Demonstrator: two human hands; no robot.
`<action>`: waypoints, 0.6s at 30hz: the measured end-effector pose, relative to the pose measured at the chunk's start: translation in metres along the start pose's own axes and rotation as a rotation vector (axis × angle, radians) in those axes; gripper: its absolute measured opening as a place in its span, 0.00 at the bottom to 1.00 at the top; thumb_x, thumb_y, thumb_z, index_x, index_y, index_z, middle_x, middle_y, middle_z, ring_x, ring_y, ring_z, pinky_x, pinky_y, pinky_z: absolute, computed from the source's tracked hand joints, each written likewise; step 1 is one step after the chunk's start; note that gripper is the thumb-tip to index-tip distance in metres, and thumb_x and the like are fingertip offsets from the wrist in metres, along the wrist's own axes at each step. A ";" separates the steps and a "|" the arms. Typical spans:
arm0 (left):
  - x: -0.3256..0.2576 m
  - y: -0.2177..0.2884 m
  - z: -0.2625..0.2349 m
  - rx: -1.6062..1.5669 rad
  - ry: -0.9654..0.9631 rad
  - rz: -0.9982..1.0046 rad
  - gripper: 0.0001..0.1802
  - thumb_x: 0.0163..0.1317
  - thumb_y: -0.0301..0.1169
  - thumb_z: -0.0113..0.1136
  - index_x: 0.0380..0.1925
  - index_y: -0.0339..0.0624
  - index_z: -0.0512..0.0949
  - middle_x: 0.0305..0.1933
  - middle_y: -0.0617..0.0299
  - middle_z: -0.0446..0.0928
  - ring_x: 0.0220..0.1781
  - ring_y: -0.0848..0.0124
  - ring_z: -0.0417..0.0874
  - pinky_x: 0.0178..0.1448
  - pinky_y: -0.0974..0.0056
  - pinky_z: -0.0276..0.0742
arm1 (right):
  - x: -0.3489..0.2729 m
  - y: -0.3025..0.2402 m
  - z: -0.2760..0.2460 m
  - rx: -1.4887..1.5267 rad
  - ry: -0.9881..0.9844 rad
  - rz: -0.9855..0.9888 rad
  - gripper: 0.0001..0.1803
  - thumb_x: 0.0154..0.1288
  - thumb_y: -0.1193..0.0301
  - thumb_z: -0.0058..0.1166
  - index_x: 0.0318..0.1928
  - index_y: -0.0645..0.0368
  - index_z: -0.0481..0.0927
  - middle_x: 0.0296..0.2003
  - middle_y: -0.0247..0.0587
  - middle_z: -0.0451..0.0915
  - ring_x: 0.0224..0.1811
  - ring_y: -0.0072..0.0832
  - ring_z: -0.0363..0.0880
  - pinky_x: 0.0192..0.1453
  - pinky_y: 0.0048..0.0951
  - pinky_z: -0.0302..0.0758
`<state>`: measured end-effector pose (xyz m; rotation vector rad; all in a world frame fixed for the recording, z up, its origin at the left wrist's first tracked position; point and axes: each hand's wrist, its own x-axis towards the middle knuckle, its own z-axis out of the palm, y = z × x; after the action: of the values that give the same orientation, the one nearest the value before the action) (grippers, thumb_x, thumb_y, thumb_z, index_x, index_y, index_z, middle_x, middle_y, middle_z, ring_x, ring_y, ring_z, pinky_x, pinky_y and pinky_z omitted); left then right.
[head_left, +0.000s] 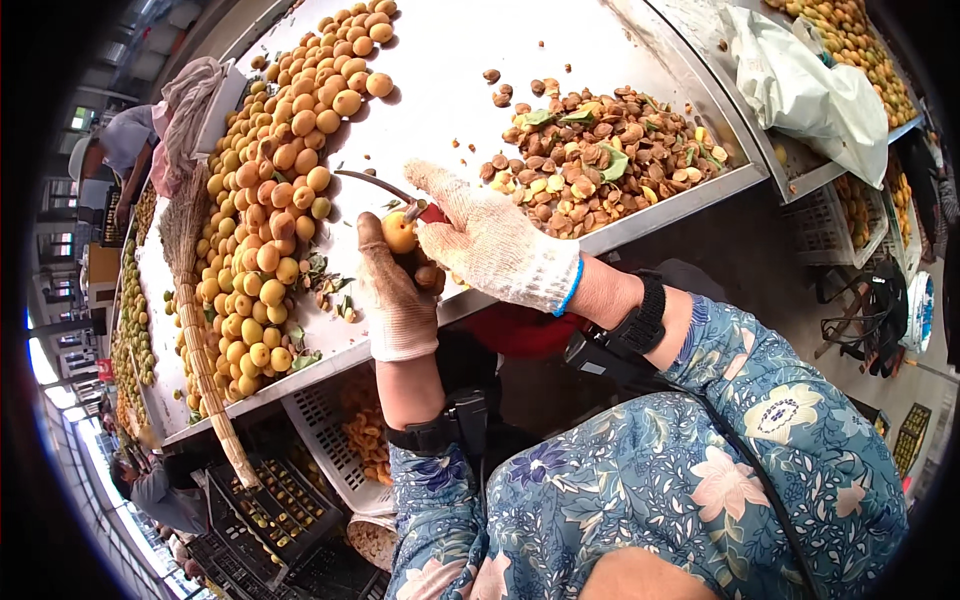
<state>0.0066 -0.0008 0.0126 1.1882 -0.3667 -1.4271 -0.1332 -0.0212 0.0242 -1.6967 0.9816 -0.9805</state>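
My left hand [395, 295], in a worn knit glove, grips a small orange apricot [399, 233] at the front edge of the metal table [450, 70]. My right hand [490, 240], also gloved, holds a curved-blade knife [372, 183] with a red handle; the blade arcs up and left above the fruit. Both hands touch around the apricot. A long heap of whole apricots [270, 200] lies to the left on the table. A pile of brown pits and green leaves [600, 150] lies to the right.
A straw broom [200, 340] lies along the apricot heap. White and black plastic crates [330, 440] stand under the table, one with halved fruit. A white bag [810, 90] rests on a second table of fruit at the right. Other people work at the far left.
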 end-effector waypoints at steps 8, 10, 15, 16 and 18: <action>-0.009 0.001 -0.009 0.145 0.174 0.163 0.28 0.66 0.58 0.49 0.37 0.41 0.76 0.25 0.67 0.72 0.16 0.80 0.66 0.16 0.75 0.56 | -0.004 -0.008 0.018 -0.081 -0.026 -0.015 0.27 0.64 0.75 0.49 0.64 0.64 0.66 0.45 0.57 0.79 0.42 0.40 0.81 0.48 0.35 0.77; -0.010 -0.002 -0.011 0.176 0.160 0.214 0.29 0.66 0.58 0.49 0.39 0.40 0.77 0.25 0.66 0.72 0.17 0.79 0.67 0.17 0.76 0.57 | -0.004 -0.001 0.024 -0.039 -0.028 -0.009 0.26 0.65 0.75 0.48 0.64 0.64 0.66 0.47 0.55 0.79 0.44 0.38 0.80 0.49 0.34 0.77; -0.011 -0.005 -0.015 0.344 0.138 0.363 0.30 0.70 0.57 0.43 0.42 0.38 0.76 0.28 0.65 0.73 0.22 0.81 0.69 0.22 0.75 0.62 | -0.001 -0.007 0.027 0.169 -0.093 0.120 0.26 0.66 0.76 0.47 0.65 0.64 0.65 0.45 0.49 0.80 0.41 0.26 0.79 0.47 0.29 0.77; -0.005 -0.010 -0.020 0.355 0.113 0.426 0.30 0.71 0.56 0.40 0.43 0.38 0.75 0.30 0.65 0.73 0.26 0.79 0.71 0.28 0.74 0.67 | 0.000 -0.005 0.029 0.136 -0.078 0.100 0.26 0.67 0.76 0.47 0.65 0.64 0.65 0.42 0.46 0.80 0.39 0.22 0.77 0.45 0.26 0.77; -0.008 -0.008 -0.018 0.329 0.142 0.401 0.29 0.72 0.55 0.39 0.42 0.38 0.75 0.31 0.64 0.73 0.29 0.77 0.71 0.34 0.72 0.70 | -0.001 -0.006 0.030 0.090 -0.070 0.075 0.26 0.66 0.76 0.47 0.64 0.64 0.65 0.42 0.50 0.81 0.39 0.26 0.80 0.45 0.29 0.77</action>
<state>0.0149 0.0153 0.0021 1.3779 -0.7170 -0.9514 -0.1053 -0.0090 0.0213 -1.5979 0.9355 -0.8974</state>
